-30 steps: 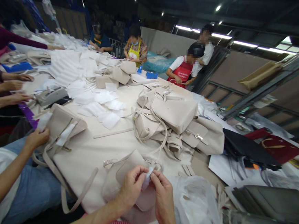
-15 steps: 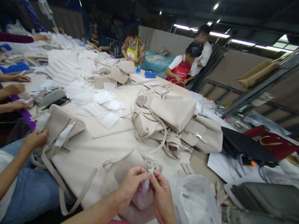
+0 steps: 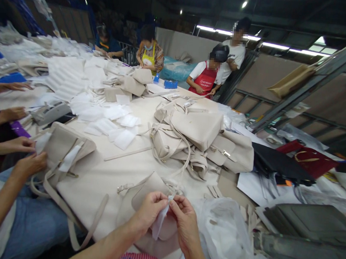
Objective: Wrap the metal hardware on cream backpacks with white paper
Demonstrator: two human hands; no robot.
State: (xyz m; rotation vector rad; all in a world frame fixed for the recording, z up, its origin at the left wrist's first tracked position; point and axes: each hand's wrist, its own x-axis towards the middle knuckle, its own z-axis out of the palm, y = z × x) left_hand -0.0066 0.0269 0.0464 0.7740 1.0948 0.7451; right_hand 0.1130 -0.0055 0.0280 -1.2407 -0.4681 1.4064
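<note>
Right in front of me on the table lies a beige handbag, its flap and a buckled strap showing. Over it, my left hand pinches a thin white wrapping sheet between thumb and fingers. My right hand pinches the top of the same sheet, close against the left fingertips. The sheet hangs down in a narrow fold over the bag and seems wrapped around a strap or fitting there. What exactly lies inside the pinch is hidden by my fingers.
A heap of beige handbags stands beyond my hands. White foam sheets lie left of it. A clear plastic bag sits at my right, near dark grey pieces. A co-worker's hands hold another beige bag at left.
The white sheet's hanging end has swung left and now looks flatter. My hands stay together over the bag. At left, a co-worker's second hand has come to the other bag.
</note>
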